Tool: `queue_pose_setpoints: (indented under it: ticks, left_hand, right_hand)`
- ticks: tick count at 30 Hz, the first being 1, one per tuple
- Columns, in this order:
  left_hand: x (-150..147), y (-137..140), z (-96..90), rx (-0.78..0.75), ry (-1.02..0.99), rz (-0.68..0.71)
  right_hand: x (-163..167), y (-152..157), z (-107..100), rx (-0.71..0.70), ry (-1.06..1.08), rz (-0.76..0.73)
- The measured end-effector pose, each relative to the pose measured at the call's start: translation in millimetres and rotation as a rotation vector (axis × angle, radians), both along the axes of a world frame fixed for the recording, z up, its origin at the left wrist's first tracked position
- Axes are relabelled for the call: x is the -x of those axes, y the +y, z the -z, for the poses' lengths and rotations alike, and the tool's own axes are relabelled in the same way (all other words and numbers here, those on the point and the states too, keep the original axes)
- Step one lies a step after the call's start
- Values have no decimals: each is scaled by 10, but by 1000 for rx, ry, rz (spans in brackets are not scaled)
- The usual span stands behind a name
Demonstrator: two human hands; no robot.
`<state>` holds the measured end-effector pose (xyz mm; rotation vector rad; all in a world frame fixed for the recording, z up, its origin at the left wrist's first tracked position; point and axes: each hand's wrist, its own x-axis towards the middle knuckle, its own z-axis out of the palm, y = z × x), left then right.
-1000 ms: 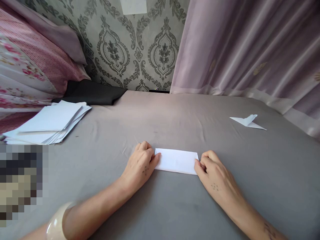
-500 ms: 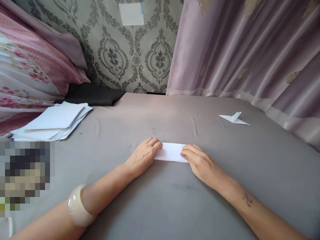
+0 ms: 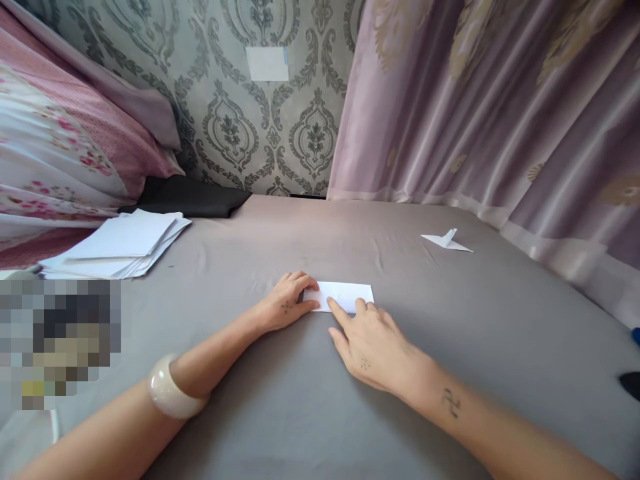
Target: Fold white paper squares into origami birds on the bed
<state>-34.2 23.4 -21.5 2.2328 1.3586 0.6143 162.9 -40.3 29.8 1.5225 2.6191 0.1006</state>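
A white sheet of paper (image 3: 347, 293), folded into a narrow rectangle, lies flat on the grey cloth surface in front of me. My left hand (image 3: 289, 300) grips its left end, with the fingers over the top and the thumb at the near edge. Over the paper's near right part is my right hand (image 3: 370, 340), its index finger stretched out and touching the sheet. That hand's thumb stands apart on the near side, and its other fingers are partly bent at the paper's right side. A pale bangle (image 3: 174, 390) circles my left forearm.
On the left lies a stack of white paper (image 3: 120, 237), with a black folded item (image 3: 190, 197) behind it. A folded paper figure (image 3: 447, 241) rests at the right. A patterned wall and curtains (image 3: 425, 120) border the far side. Something blurred out (image 3: 70, 340) is at lower left.
My right hand has left the paper's right end and shifted left and nearer, its index finger now extended on the sheet. My left thumb now shows at the near edge. The camera view has tilted up slightly.
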Motion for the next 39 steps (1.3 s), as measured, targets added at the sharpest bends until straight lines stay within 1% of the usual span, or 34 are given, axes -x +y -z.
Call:
queue_pose_setpoints:
  ticks: [4, 7, 10, 13, 19, 24, 28, 30, 32, 34, 37, 39]
  left_hand:
    - [68, -45, 20, -4, -25, 32]
    - [123, -64, 58, -8, -39, 59]
    - [153, -68, 73, 1, -40, 74]
    - [163, -73, 60, 7, -33, 78]
    - [166, -104, 36, 8, -20, 106]
    - [160, -133, 24, -37, 32, 137]
    - [154, -161, -1, -109, 153, 132]
    - [101, -186, -41, -179, 247, 144]
    - [-16, -226, -104, -240, 334, 214]
    - [-188, -276, -173, -244, 373, 307]
    - [-451, -334, -243, -282, 417, 364]
    - [-553, -336, -247, -276, 419, 360]
  right_hand:
    - [227, -50, -54, 103, -115, 55]
    - [327, -64, -72, 116, -180, 67]
    - [334, -77, -64, 114, -187, 87]
    - [260, -94, -28, 83, -150, 94]
    - [2, -135, 100, -47, -19, 76]
    - [-280, -156, 163, -61, 64, 77]
    - [-458, -152, 164, -52, 86, 95]
    - [-479, -141, 148, -38, 87, 88]
    - [-452, -126, 126, -29, 83, 83]
    - [-392, -110, 100, -34, 75, 82]
    - [-294, -83, 52, -29, 54, 76]
    - [-249, -52, 12, 2, 38, 73]
